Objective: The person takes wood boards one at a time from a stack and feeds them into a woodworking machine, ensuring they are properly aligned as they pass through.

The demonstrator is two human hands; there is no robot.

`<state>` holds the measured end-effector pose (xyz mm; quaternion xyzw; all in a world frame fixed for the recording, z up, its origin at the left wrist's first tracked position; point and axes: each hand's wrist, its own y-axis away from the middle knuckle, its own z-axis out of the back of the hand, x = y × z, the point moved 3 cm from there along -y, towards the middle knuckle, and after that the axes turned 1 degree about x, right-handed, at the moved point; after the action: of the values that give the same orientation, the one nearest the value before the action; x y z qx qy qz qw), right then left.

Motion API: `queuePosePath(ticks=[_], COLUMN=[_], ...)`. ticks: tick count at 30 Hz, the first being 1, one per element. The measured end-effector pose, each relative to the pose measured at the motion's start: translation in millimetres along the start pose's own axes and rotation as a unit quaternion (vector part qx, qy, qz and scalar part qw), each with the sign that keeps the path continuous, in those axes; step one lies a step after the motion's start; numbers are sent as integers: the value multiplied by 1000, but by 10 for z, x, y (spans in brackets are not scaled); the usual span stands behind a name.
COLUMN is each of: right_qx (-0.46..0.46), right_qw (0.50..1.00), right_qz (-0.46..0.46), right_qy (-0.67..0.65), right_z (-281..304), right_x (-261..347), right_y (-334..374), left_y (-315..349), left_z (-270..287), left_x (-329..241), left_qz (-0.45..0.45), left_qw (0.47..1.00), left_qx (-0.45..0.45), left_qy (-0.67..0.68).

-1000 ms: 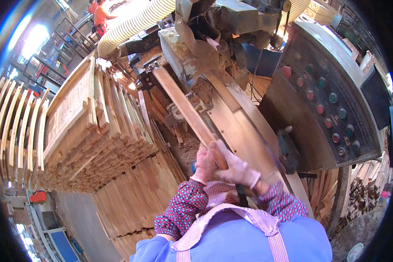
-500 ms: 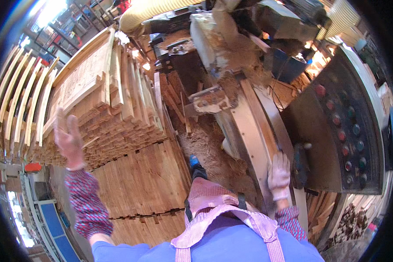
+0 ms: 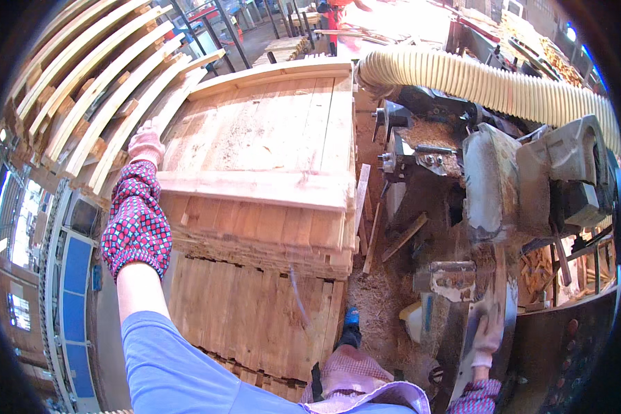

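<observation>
At the lower left of the frame, a blue-panelled metal frame (image 3: pixel 76 290) borders a narrow strip of open grey floor. Upper left, pale, bowed-looking wooden slats (image 3: pixel 110 90) (the fisheye bends them) reach close to the left hand (image 3: pixel 147 145). Pinkish-gloved, it is partly open, fingers together, at the left edge of a flat-topped stack of light-brown boards (image 3: pixel 255 131); whether it touches wood I cannot tell. A long, smooth, pale plank (image 3: pixel 255 186) edges the stack's near side, above a lower wall of upright-grained brown boards (image 3: pixel 255 303). Right of centre, a sawdust-strewn floor (image 3: pixel 376 328) leaves a tight lane, with loose offcuts lying in it. A ribbed cream hose (image 3: pixel 490 76) and dusty grey machine head (image 3: pixel 490 179) crowd the upper right. Below, a narrow brown wooden strip (image 3: pixel 499 272) runs along the bed toward the right hand (image 3: pixel 488 336), gloved, fingers extended; its grip is unclear.
</observation>
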<state>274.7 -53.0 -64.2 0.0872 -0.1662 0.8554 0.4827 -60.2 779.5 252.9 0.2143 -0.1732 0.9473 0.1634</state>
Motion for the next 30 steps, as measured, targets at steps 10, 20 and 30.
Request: queuePosePath(ticks=[10, 20, 30], right_qx=[69, 244, 113], right_qw=[973, 732, 920], right_qz=[5, 73, 67], right_qy=[-222, -632, -370], right_z=[-71, 638, 1558], right_x=[1005, 2337, 755], right_y=[198, 488, 2108], left_y=[217, 3785, 6958], left_z=[635, 1279, 1570], left_x=[-130, -1415, -3718], left_qz=[16, -39, -3], left_qw=[997, 369, 255], left_qx=[35, 173, 260], left_qy=[64, 913, 931])
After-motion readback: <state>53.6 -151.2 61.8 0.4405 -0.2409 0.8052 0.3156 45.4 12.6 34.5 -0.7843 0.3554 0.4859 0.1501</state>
